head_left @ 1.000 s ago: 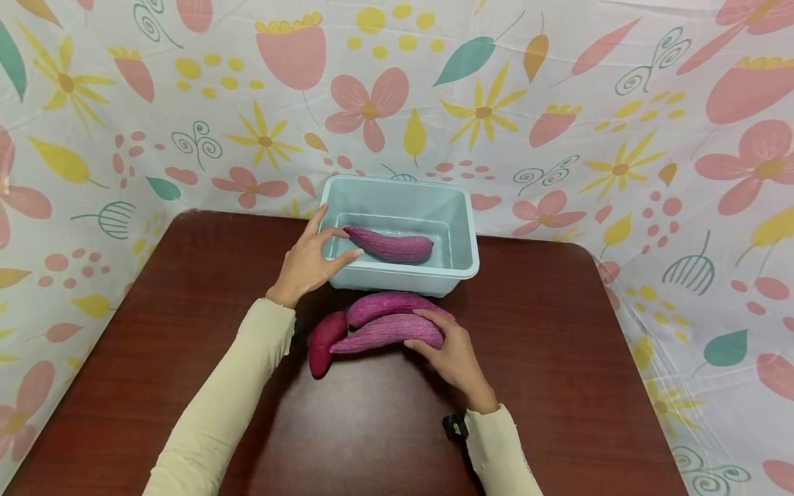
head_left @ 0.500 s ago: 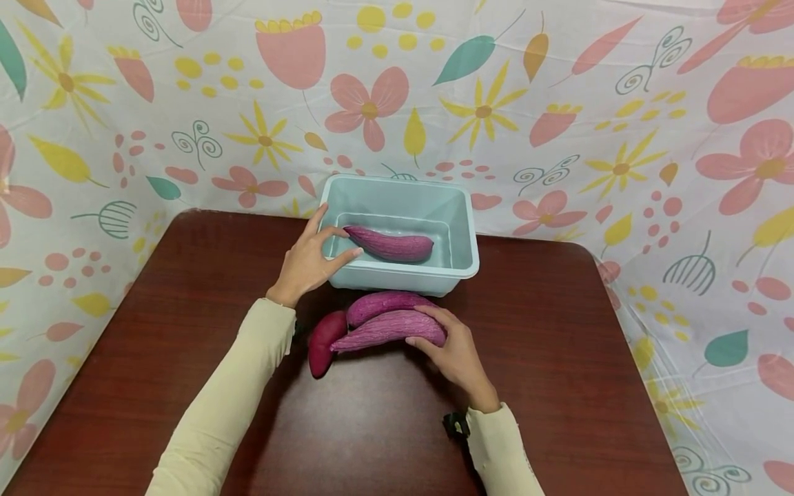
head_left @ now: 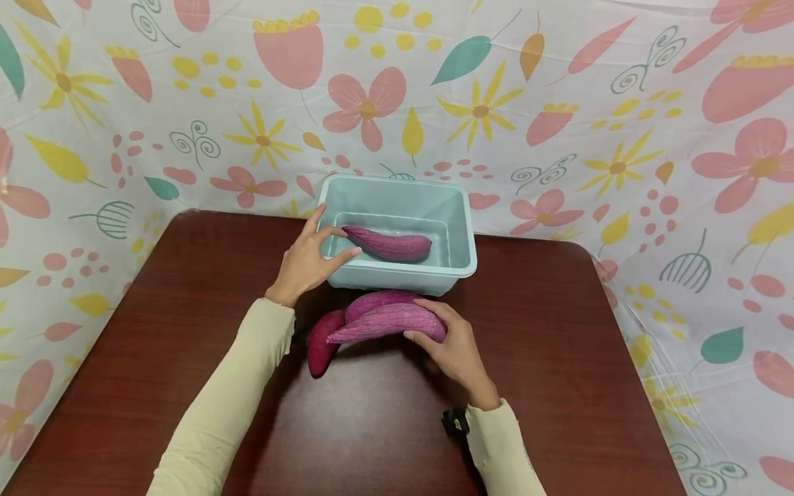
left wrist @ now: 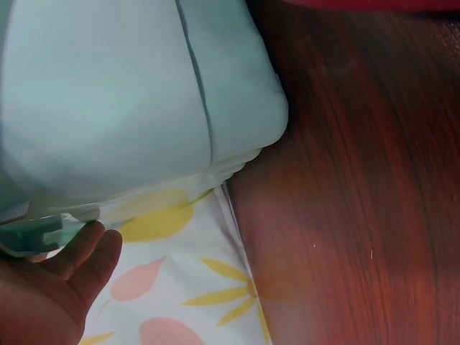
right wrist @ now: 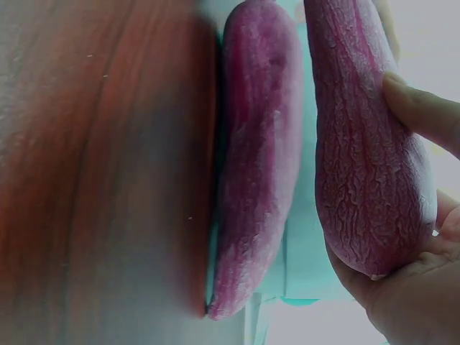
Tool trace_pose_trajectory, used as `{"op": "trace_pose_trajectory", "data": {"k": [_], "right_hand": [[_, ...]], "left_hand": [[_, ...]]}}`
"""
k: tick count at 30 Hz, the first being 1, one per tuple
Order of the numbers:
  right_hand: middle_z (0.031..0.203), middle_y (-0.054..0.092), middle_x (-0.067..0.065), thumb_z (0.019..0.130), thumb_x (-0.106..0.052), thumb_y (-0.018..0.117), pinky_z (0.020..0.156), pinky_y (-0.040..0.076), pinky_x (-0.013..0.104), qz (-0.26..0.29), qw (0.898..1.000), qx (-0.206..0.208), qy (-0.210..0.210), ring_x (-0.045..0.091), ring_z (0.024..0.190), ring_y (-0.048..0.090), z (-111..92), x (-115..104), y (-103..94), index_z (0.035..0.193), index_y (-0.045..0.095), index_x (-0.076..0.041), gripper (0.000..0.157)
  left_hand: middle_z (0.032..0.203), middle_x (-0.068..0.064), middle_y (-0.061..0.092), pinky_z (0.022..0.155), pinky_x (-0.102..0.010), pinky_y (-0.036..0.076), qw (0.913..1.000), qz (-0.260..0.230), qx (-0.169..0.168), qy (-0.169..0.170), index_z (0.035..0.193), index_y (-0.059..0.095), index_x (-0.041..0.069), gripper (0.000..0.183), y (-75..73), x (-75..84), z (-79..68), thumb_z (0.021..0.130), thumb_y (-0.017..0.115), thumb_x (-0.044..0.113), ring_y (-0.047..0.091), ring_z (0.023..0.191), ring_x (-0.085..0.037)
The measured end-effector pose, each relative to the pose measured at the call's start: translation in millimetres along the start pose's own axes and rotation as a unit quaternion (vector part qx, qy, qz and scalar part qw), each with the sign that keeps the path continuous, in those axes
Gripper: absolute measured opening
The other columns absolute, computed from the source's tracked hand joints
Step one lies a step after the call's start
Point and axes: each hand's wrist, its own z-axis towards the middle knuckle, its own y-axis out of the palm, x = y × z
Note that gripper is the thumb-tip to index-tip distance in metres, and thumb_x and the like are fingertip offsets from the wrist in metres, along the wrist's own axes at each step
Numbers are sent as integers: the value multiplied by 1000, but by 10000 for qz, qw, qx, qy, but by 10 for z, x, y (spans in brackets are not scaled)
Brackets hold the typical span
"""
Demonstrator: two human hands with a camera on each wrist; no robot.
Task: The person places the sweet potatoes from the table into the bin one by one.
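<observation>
My left hand point(head_left: 305, 265) holds the near left corner of a pale blue plastic basin point(head_left: 462, 265), its fingers at the rim. In the left wrist view, fingertips lie against the outside of the basin's rim. A purple sweet potato point(head_left: 392, 245) lies inside the basin. My right hand point(head_left: 455, 355) grips the thick end of a wrinkled purple sweet potato point(head_left: 384, 322), raised off the table in the right wrist view. Behind it, a second purple sweet potato point(right wrist: 260, 158) lies on the table, partly covered in the head view. A smooth dark red sweet potato point(head_left: 322, 344) lies at the left.
The basin stands at the back of a dark brown wooden table point(head_left: 347, 434). A white cloth point(head_left: 409, 89) with printed flowers and leaves hangs behind and along both sides. A small black device point(head_left: 455, 421) sits at the right wrist.
The purple sweet potato in my right hand has risen slightly, and its narrow end has moved up over the red one. My left hand has stayed at the basin.
</observation>
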Motion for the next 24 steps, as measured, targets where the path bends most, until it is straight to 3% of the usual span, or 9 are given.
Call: {"op": "trace_pose_trajectory", "data": {"k": [7,15,24], "right_hand": [[128,68,-1,81,-23,86,96,48,34,-38,9999,155,-5,14,111,63,1,-54,-30,130,67,-24,53],[126,68,-2,80,-24,87,95,46,29,-9,9995,301,-27,13,110,63,-16,-66,-60,130,67,-25,53],[125,68,-3,81,-25,86,94,45,26,3,9993,366,-86,14,108,63,-14,-113,-89,130,67,-26,52]], "left_hand": [[171,8,14,61,-40,48,10000,9,7,10,118,69,25,50,5,-2,-8,89,64,66,59,130,-33],[170,10,15,67,-46,51,10000,-22,56,-16,117,69,28,50,13,-5,2,88,63,68,59,130,-32],[170,9,15,64,-41,50,10000,-26,53,6,118,70,26,51,4,-6,-1,88,63,67,60,129,-31]]}}
